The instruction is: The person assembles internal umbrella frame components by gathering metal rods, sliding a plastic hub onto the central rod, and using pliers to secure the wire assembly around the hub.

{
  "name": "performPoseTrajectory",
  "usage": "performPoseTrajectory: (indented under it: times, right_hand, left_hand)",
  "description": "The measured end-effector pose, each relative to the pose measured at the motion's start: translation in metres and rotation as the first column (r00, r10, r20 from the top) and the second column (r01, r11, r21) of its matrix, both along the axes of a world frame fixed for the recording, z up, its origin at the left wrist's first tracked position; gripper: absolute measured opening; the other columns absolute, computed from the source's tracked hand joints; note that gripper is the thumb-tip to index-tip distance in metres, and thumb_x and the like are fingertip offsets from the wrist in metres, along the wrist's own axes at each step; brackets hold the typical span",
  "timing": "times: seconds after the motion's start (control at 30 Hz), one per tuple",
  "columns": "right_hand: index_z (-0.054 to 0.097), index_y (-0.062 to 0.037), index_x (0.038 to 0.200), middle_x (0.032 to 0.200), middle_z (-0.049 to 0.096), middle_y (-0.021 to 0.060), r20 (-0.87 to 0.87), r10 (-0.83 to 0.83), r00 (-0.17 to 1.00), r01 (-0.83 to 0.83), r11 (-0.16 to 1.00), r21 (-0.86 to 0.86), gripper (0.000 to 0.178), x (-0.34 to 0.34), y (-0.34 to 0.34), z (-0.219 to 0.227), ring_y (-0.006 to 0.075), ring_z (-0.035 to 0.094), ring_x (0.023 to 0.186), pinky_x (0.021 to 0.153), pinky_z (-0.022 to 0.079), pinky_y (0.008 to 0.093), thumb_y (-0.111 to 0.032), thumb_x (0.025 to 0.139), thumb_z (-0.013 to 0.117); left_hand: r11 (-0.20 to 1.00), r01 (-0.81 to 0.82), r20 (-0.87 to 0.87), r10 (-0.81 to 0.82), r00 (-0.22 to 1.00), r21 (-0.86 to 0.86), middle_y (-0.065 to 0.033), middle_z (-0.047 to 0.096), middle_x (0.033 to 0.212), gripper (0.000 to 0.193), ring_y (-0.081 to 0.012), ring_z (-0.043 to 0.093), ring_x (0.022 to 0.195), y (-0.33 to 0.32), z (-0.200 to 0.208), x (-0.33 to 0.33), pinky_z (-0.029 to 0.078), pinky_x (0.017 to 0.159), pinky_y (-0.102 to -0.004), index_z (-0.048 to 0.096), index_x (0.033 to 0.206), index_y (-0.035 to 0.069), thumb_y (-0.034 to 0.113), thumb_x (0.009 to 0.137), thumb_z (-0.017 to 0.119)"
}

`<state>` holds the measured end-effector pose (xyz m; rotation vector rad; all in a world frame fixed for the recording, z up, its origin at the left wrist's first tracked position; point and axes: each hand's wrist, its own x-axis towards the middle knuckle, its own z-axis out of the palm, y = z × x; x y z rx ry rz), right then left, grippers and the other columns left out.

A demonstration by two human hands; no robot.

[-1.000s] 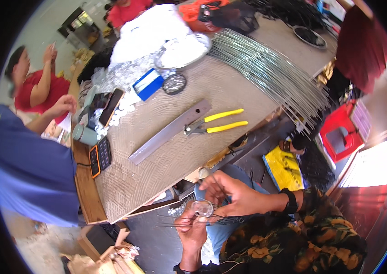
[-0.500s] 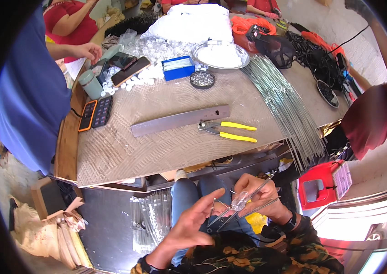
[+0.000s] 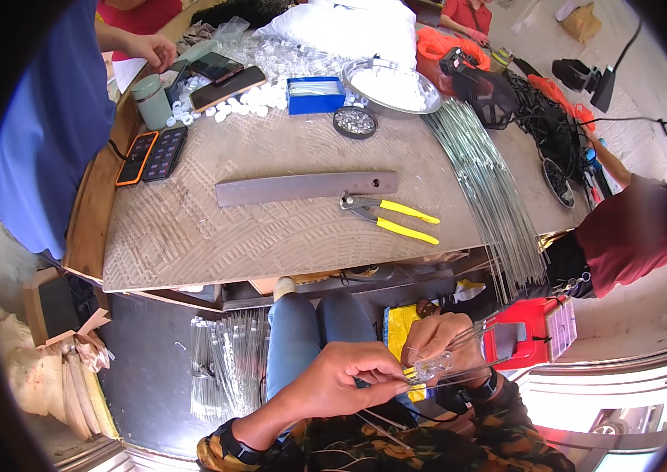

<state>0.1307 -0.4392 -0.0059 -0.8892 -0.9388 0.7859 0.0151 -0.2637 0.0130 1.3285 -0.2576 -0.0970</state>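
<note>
Low over my lap, my left hand [image 3: 349, 376] and my right hand [image 3: 447, 340] meet on a small clear plastic piece [image 3: 433, 365] threaded on thin metal wires [image 3: 471, 346]. My left fingers pinch the piece from the left. My right hand grips the wires just above it, and their ends stick out to the right. Both forearms come up from the lower edge in patterned sleeves, with a dark band on each wrist.
The table [image 3: 192, 236] holds yellow-handled pliers [image 3: 388, 216], a flat metal bar [image 3: 306, 187], a long wire bundle [image 3: 483, 189], a blue box [image 3: 314, 94], a metal dish [image 3: 388, 82] and phones [image 3: 152, 153]. A person in blue [image 3: 54, 118] stands left; another in red [image 3: 632, 228] sits right.
The view has tilted, so the table sits higher and squarer in frame. My hands have come together on the clear piece and wires; my left fingers, spread before, now pinch it.
</note>
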Motion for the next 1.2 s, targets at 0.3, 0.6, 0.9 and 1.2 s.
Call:
performPoseTrajectory:
  times: [0.3,0.6,0.9,1.2]
  right_hand:
    - [0.065,-0.0023,0.092,0.083,0.063,0.0142,-0.039,0.037,0.999,-0.036,0.999,0.022,0.034,0.0,0.002,0.001,0.0218,0.059,0.071,0.061,0.043,0.0295,-0.008,0.061,0.078]
    - [0.065,-0.0016,0.089,0.085,0.062,0.0134,-0.044,0.128,0.991,-0.125,0.99,0.072,0.024,0.002,0.0,-0.004,0.0238,0.058,0.075,0.065,0.043,0.0324,-0.003,0.066,0.072]
    - [0.066,-0.003,0.086,0.082,0.061,0.0115,-0.038,0.166,0.985,-0.162,0.982,0.092,0.015,0.003,0.003,-0.001,0.0242,0.056,0.074,0.063,0.042,0.0325,-0.005,0.072,0.07]
    - [0.064,-0.0083,0.092,0.092,0.064,0.0165,-0.104,0.037,0.994,-0.036,0.999,0.016,0.027,-0.014,0.013,-0.001,0.0192,0.056,0.075,0.065,0.04,0.0295,-0.009,0.067,0.074]
  left_hand:
    - [0.995,-0.025,0.056,0.02,0.998,0.095,-0.0049,0.062,0.077,0.012,-0.0094,0.061,0.067,-0.001,0.003,0.001,0.051,0.06,-0.0197,0.06,0.078,0.002,-0.001,0.07,0.069]
    - [0.986,-0.129,0.128,0.115,0.985,0.109,-0.0053,0.058,0.067,0.013,-0.0112,0.057,0.06,-0.012,0.003,-0.003,0.045,0.052,-0.0228,0.058,0.076,0.0,0.004,0.072,0.069]
    - [0.999,0.01,-0.042,-0.011,0.999,-0.039,-0.0024,0.057,0.062,0.016,-0.0053,0.051,0.056,-0.011,-0.005,0.004,0.039,0.048,-0.0212,0.061,0.073,0.0,0.01,0.069,0.073]
    - [0.992,0.071,-0.26,-0.095,0.961,-0.1,0.0008,0.054,0.057,0.02,-0.0016,0.046,0.056,0.004,-0.035,0.013,0.037,0.049,-0.0194,0.056,0.064,0.001,0.009,0.068,0.074]
